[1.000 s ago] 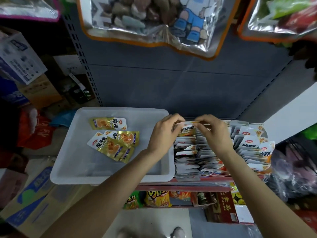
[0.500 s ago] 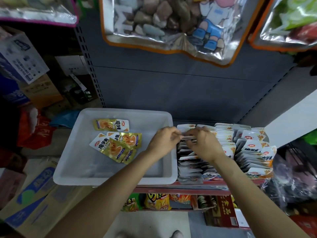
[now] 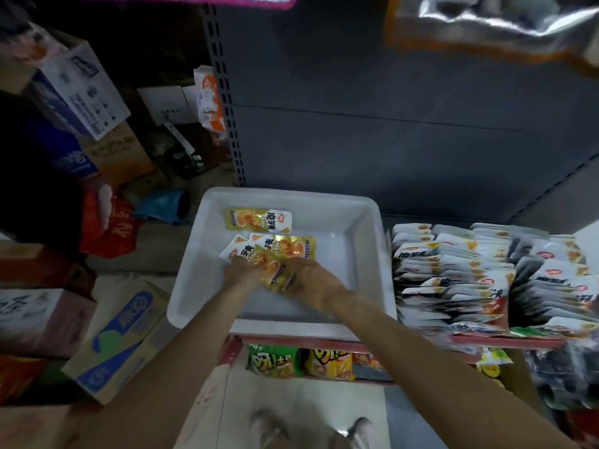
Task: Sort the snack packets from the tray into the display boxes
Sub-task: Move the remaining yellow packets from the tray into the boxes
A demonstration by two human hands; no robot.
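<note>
Both hands, left hand and right hand, touch three piled packets in the tray; grip unclear. One packet lies apart.

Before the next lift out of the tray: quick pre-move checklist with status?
1. Both hands in the white tray: ok. Left hand and right hand are on the packet cluster.
2. Firm grip on the packets: cannot tell, fingers are blurred and partly hidden.
3. How many packets are being gathered: cannot tell, they overlap.
4. Stray packet accounted for: not ok. The single packet lies apart near the tray's far wall, untouched.
5. Destination in view: ok. Display boxes sit right of the tray.
6. Free slot in the boxes: cannot tell, rows look densely packed.
</note>
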